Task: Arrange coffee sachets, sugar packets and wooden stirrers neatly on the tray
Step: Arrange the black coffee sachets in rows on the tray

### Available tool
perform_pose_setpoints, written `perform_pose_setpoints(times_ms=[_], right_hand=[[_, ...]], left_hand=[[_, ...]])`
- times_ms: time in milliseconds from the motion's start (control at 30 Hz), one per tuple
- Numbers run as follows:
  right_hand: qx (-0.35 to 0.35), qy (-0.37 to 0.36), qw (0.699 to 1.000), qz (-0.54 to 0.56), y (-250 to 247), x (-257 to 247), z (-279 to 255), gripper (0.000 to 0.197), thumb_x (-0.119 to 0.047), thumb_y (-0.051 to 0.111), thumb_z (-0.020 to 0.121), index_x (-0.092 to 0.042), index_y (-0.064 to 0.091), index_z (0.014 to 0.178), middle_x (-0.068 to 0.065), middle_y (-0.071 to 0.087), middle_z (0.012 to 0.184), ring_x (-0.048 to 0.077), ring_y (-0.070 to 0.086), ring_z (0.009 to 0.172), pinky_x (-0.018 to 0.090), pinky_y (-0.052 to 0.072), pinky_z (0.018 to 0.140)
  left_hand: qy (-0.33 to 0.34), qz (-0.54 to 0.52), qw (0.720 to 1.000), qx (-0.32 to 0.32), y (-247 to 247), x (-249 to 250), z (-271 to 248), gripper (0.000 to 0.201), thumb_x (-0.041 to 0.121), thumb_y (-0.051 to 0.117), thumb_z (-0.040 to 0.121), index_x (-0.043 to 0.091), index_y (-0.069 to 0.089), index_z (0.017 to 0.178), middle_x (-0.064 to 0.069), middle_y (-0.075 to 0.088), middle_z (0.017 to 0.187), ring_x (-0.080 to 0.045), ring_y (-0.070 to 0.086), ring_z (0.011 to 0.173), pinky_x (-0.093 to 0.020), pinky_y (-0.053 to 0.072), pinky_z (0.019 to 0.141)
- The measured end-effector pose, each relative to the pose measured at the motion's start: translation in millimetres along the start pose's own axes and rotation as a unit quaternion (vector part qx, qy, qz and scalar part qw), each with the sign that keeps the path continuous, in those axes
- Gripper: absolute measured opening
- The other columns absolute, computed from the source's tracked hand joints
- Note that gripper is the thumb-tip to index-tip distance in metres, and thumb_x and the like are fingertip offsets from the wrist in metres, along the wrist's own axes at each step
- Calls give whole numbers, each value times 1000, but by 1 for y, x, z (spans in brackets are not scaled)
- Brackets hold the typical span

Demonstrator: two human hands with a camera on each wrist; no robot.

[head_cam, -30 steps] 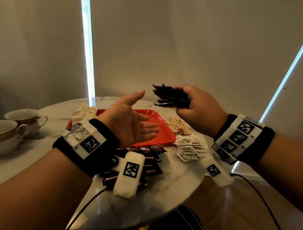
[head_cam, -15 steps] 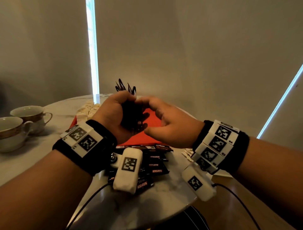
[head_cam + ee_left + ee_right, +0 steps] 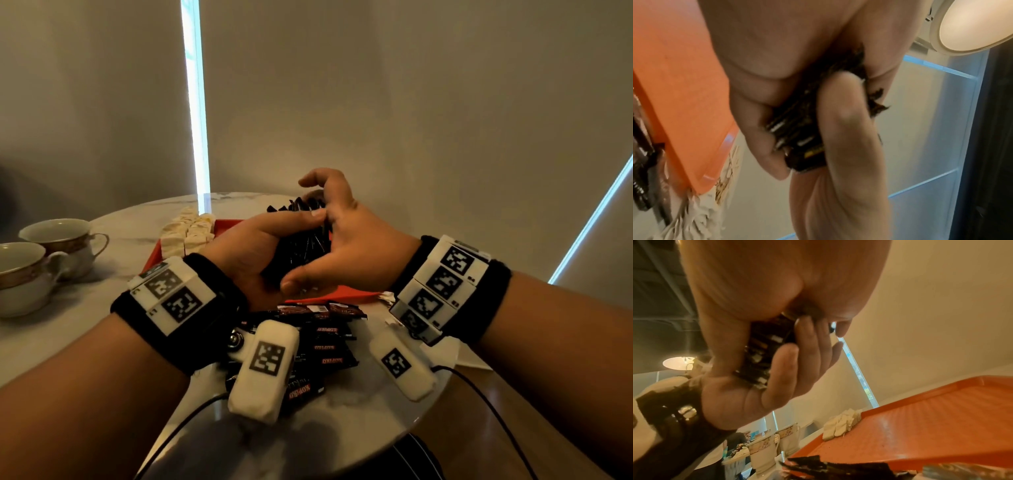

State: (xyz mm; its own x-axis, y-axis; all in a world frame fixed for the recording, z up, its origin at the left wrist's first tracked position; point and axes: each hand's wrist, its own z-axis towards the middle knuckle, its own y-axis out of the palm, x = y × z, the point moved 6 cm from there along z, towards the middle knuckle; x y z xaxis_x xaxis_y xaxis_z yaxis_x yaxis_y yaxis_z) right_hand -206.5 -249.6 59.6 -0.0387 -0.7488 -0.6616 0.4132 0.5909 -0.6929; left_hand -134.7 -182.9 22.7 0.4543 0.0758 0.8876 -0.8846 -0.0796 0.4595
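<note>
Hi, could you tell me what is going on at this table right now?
A person is sorting coffee supplies onto a red tray. The left hand and right hand together grip a bundle of black coffee sachets, held upright above the tray. More loose sachets lie on the marble table in front of the tray. A stack of pale packets sits at the tray's far left corner, and two teacups stand off to the left.
</note>
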Motion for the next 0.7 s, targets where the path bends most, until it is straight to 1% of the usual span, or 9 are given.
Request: perform_pose_setpoints(times_ms=[67,133,200,233,267,333,467,567,700], right_hand=[[1,19,1000,-13,-7,10,1,124,-52,92,50,-39,11,143,-6,41,136,13,49,128,31,48,106],[-3,59,998,-27,-17,24,-2,110,-66,78,55,-35,21,144,-7,44,135,10,48,126,30,47,105],[-84,109,986,-100,-17,43,-10,81,-59,78,69,-34,42,138,-9,54,127,9,55,117,35,51,102],[-141,134,969,-150,-13,53,-17,71,-55,78,74,-37,48,137,-11,56,127,8,55,117,37,50,103],[-192,158,950,-188,-8,62,-25,69,-55,79,75,-41,50,136,-13,56,129,7,54,118,38,49,104],[-241,188,926,-223,4,73,-34,76,-55,82,71,-46,48,139,-16,53,133,6,50,122,34,45,104],[-260,166,919,-245,27,79,-35,76,-45,88,70,-42,53,138,-18,54,124,5,54,112,28,48,97],[-246,158,921,-258,27,84,-34,66,-41,86,73,-43,58,133,-17,53,121,7,53,110,31,49,97],[-228,147,931,-246,20,85,-37,54,-36,83,78,-41,64,129,-21,55,112,4,55,106,27,49,95]], left_hand=[[8,2,999,42,-10,2,1,33,29,62,87,7,65,111,-14,66,97,-27,65,83,-43,53,78],[18,-6,995,99,-28,9,0,30,34,64,82,10,65,101,-12,66,97,-26,67,85,-45,58,77],[21,-9,992,127,-44,16,-3,27,38,63,82,13,66,92,-10,67,96,-28,66,91,-56,59,74],[25,-10,991,134,-49,18,-5,27,40,61,86,14,66,90,-10,68,95,-29,66,93,-61,58,74],[31,-14,989,141,-54,20,-7,27,40,60,89,14,65,91,-9,68,94,-29,67,94,-62,58,73],[45,-22,987,151,-58,23,-9,26,39,58,94,13,63,94,-9,66,94,-29,68,93,-57,60,71],[51,-23,986,154,-54,23,-10,27,37,63,87,12,61,98,-9,66,93,-27,70,85,-43,62,66],[54,-36,986,151,-52,22,-11,32,36,66,78,13,60,100,-9,65,92,-28,68,85,-43,61,68],[61,-43,987,145,-53,21,-13,38,35,67,79,13,56,108,-10,65,92,-28,72,80,-44,61,71]])
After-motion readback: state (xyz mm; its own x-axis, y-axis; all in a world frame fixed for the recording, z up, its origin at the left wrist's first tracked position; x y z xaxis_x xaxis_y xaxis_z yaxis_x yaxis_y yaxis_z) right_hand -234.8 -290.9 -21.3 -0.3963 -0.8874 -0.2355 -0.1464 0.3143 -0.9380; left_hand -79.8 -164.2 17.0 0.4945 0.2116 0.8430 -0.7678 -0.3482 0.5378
